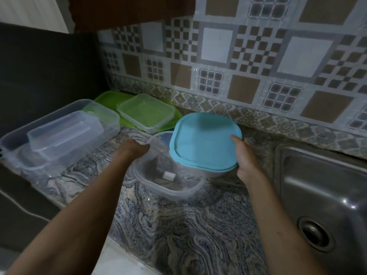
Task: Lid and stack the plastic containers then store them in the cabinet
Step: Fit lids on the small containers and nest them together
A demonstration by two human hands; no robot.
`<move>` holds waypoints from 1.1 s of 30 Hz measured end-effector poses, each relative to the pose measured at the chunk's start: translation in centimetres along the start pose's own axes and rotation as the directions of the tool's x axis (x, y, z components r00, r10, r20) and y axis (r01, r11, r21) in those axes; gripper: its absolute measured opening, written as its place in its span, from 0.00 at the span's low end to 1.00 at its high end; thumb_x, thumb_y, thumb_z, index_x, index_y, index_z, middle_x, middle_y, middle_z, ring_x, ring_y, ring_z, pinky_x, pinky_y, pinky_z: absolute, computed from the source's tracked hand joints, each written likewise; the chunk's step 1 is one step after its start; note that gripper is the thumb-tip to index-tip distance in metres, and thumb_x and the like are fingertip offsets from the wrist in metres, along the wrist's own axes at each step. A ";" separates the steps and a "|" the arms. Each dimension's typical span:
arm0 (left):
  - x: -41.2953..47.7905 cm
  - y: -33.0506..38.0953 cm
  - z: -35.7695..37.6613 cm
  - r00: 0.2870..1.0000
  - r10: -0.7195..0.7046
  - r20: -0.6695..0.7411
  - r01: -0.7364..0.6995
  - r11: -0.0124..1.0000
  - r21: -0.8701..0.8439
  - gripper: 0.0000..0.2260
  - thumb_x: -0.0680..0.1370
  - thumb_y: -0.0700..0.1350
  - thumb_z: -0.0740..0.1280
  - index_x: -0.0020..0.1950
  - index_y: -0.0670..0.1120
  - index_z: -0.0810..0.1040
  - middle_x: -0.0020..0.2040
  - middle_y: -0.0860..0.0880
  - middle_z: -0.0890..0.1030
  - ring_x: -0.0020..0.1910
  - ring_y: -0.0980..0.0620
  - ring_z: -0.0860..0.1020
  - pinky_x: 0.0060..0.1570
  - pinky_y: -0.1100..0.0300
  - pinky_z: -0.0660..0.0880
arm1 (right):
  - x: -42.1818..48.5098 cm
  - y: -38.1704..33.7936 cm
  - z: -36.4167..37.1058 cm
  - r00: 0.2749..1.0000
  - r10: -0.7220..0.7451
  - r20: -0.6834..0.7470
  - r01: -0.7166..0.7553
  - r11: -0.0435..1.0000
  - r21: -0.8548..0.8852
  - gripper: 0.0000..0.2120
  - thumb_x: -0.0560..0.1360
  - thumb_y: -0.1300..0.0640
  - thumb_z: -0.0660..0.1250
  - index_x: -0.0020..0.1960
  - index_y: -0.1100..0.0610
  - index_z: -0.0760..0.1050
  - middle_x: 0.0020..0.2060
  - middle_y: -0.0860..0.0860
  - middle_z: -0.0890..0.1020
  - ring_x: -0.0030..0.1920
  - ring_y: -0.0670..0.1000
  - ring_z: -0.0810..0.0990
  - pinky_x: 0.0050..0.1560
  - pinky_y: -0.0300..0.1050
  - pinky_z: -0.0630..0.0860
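Note:
My right hand (246, 155) grips the right edge of a light blue, rounded-square lid (204, 141), held tilted over the counter. My left hand (137, 149) holds the far left rim of a clear plastic container (168, 187), which is tipped up off the marbled counter and has a small white label inside. The blue lid overlaps the container's right side. At the left, a large clear tub (17, 153) holds a smaller lidded clear box (65, 133). Behind, a shallow clear container (146, 113) rests on a green lid (107, 99).
A steel sink (321, 187) with its drain lies at the right. The patterned tile wall (238, 62) runs along the back, a dark panel (49, 66) closes the left side, and a brown cabinet underside (129, 10) hangs above. The counter's front edge drops off at the lower left.

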State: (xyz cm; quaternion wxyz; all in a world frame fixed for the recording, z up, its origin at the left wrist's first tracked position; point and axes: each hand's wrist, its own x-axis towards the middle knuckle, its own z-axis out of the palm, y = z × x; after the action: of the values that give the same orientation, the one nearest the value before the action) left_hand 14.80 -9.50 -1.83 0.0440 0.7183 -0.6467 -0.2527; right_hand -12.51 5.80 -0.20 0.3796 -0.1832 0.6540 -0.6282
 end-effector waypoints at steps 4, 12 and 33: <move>-1.2 0.7 1.5 0.985 -0.030 0.169 0.066 0.976 -0.208 0.29 0.75 0.60 0.65 0.54 0.33 0.79 0.48 0.35 0.82 0.34 0.42 0.80 0.29 0.58 0.76 | -0.6 -0.1 1.8 0.993 -0.108 0.037 0.112 0.984 -0.137 0.16 0.78 0.52 0.63 0.64 0.55 0.74 0.56 0.54 0.82 0.53 0.55 0.81 0.53 0.48 0.78; -2.9 1.3 4.1 0.967 0.126 0.220 0.039 0.782 -0.622 0.19 0.78 0.57 0.60 0.46 0.43 0.80 0.44 0.40 0.83 0.41 0.42 0.83 0.43 0.49 0.81 | -2.5 2.4 5.2 0.939 -0.345 -0.013 0.241 0.684 -0.689 0.19 0.80 0.48 0.58 0.60 0.62 0.74 0.56 0.59 0.79 0.55 0.60 0.78 0.48 0.47 0.71; -0.8 1.7 5.2 0.999 -0.029 0.029 0.038 0.913 -0.407 0.35 0.65 0.74 0.65 0.46 0.41 0.78 0.45 0.44 0.79 0.37 0.49 0.78 0.39 0.59 0.76 | 11.1 2.5 4.3 0.948 0.292 0.125 -0.084 0.611 -0.787 0.12 0.79 0.48 0.60 0.48 0.55 0.78 0.37 0.53 0.76 0.33 0.48 0.73 0.26 0.35 0.70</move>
State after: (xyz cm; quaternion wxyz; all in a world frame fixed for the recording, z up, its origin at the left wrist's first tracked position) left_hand 11.05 -7.67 -5.40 0.1809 0.7015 -0.5679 -0.3907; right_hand -15.97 -4.70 -5.26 0.4049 -0.3325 0.8239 -0.2160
